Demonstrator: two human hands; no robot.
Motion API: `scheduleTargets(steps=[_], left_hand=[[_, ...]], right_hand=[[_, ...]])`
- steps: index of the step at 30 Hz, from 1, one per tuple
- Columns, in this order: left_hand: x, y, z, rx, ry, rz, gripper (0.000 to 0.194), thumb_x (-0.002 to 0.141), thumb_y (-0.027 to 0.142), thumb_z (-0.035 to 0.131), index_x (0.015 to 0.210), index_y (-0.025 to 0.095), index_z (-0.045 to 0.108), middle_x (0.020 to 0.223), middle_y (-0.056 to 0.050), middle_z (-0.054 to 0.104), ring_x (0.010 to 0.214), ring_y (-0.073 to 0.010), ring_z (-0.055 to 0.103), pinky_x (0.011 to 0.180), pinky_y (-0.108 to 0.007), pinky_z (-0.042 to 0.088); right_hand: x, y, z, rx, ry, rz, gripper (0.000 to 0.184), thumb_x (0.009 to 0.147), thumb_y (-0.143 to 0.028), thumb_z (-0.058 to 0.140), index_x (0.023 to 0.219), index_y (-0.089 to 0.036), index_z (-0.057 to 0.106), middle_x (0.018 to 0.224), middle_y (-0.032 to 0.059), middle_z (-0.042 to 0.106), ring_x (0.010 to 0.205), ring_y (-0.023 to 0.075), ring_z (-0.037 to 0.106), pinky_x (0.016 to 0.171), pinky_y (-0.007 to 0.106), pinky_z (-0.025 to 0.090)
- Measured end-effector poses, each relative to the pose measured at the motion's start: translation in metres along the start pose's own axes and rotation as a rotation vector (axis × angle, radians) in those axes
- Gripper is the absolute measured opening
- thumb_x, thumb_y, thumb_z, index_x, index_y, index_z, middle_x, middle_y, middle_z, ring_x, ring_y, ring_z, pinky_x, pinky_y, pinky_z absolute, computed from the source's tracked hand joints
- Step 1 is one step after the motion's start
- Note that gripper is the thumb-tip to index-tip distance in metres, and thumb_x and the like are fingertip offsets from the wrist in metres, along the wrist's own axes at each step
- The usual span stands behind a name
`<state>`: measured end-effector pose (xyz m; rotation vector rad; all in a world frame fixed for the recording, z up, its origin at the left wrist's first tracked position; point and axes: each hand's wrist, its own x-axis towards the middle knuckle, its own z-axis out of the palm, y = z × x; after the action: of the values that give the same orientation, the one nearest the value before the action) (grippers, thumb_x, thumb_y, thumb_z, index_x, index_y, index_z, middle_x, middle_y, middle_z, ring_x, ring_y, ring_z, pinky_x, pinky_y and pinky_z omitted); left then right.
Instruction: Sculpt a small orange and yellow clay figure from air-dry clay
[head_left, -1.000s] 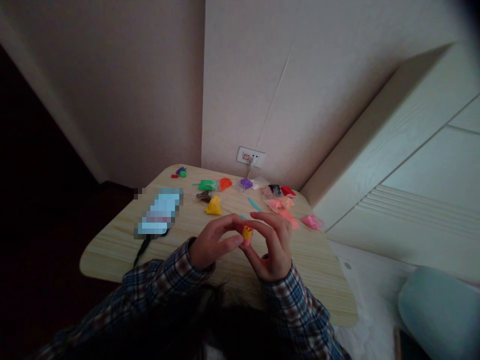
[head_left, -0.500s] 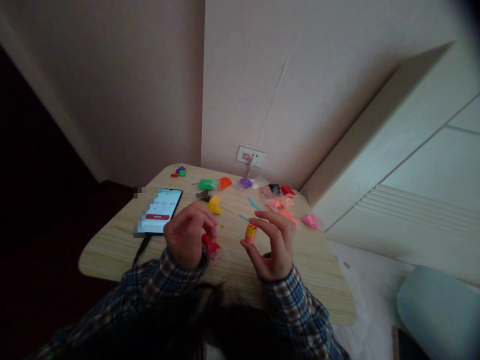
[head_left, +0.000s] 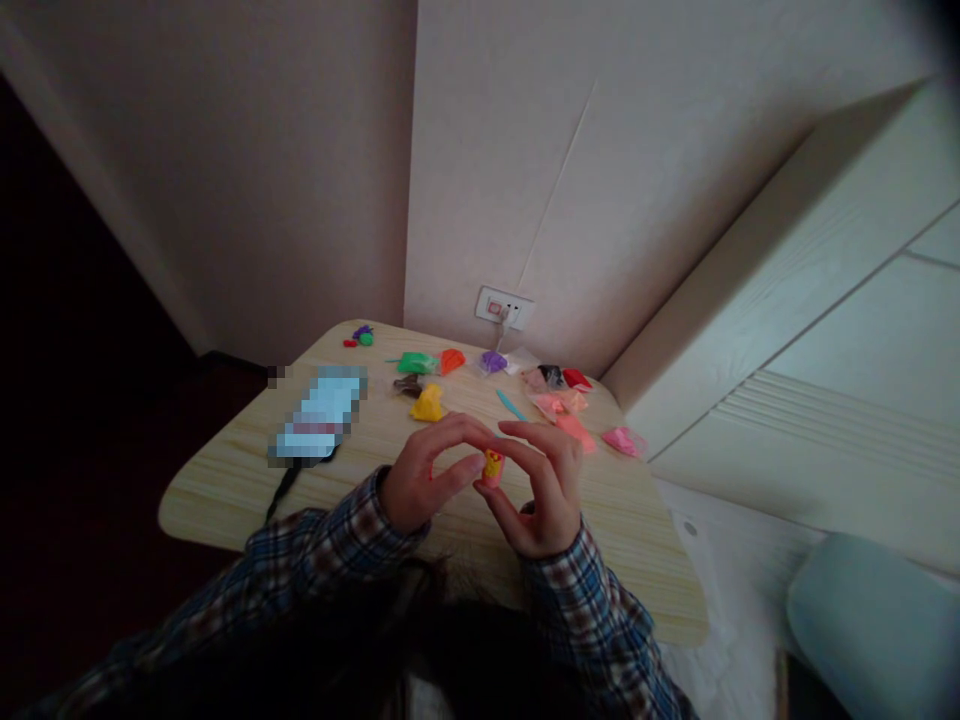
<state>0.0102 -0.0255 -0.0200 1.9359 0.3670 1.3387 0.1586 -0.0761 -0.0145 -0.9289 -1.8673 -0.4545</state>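
A small pink clay piece with a yellow patch and red dots stands upright between my two hands, above the table. My right hand grips it between thumb and fingers. From the left, my left hand has its thumb against the side of the piece, its index finger arched over the top. Whether the left fingertips carry a tiny bit of clay is hidden. Behind my left hand, a trace of the red clay bag shows through the gap of its fingers.
A phone with a black cable lies on the table to the left. Bags of yellow, green, purple and pink clay lie toward the back and right. A blue clay tool lies among them. A wall socket is behind.
My left hand has moved right, from above the red clay bag to the pink clay piece, and now touches it. My right hand still holds the piece, shifted slightly left.
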Motion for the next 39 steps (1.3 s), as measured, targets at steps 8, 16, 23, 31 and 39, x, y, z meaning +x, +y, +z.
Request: scheduleTargets(steps=[8,16,23,31,39], left_hand=[[-0.0012,0.0017,0.0004,-0.053,-0.075,-0.044,0.016,0.081,0.025,0.054,0.086,0.012,0.063,0.081,-0.006,0.063,0.081,-0.0164,0.057,0.079,-0.03,0.043],[-0.0028,0.001,0.0004,-0.065,-0.062,-0.048,0.015,0.081,0.025,0.054,0.085,0.013,0.062,0.08,-0.005,0.063,0.079,-0.0159,0.057,0.078,-0.029,0.044],[-0.0031,0.0017,0.0001,-0.057,-0.069,-0.051,0.017,0.081,0.025,0.054,0.089,0.014,0.064,0.082,-0.005,0.064,0.081,-0.016,0.058,0.08,-0.029,0.043],[-0.0024,0.0004,0.0,-0.046,-0.051,-0.033,0.015,0.081,0.025,0.055,0.085,0.013,0.063,0.081,-0.005,0.065,0.077,-0.0148,0.058,0.076,-0.027,0.044],[-0.0006,0.0077,0.0017,-0.127,-0.075,-0.117,0.02,0.083,0.028,0.049,0.079,0.013,0.061,0.077,-0.004,0.063,0.076,-0.0156,0.059,0.076,-0.029,0.046]], right_hand=[[-0.0001,0.0002,0.0015,0.0,-0.021,0.005,0.028,0.08,-0.024,0.057,0.107,-0.018,0.053,0.105,0.0092,0.057,0.097,0.0226,0.052,0.081,0.04,0.045],[-0.0004,-0.0003,0.0012,-0.001,-0.031,0.007,0.028,0.08,-0.023,0.057,0.107,-0.018,0.053,0.105,0.0092,0.057,0.098,0.0224,0.052,0.082,0.039,0.045],[-0.001,0.0,0.0015,-0.012,-0.023,0.006,0.028,0.08,-0.024,0.057,0.107,-0.019,0.052,0.105,0.009,0.058,0.097,0.0225,0.053,0.081,0.04,0.045],[-0.0008,-0.0003,0.0014,-0.006,-0.023,0.005,0.028,0.08,-0.023,0.058,0.107,-0.018,0.053,0.104,0.0093,0.058,0.098,0.0222,0.053,0.082,0.039,0.045],[-0.0003,-0.0005,0.0016,0.009,-0.006,-0.002,0.028,0.078,-0.018,0.058,0.106,-0.019,0.053,0.104,0.0088,0.058,0.096,0.0217,0.053,0.08,0.039,0.046]])
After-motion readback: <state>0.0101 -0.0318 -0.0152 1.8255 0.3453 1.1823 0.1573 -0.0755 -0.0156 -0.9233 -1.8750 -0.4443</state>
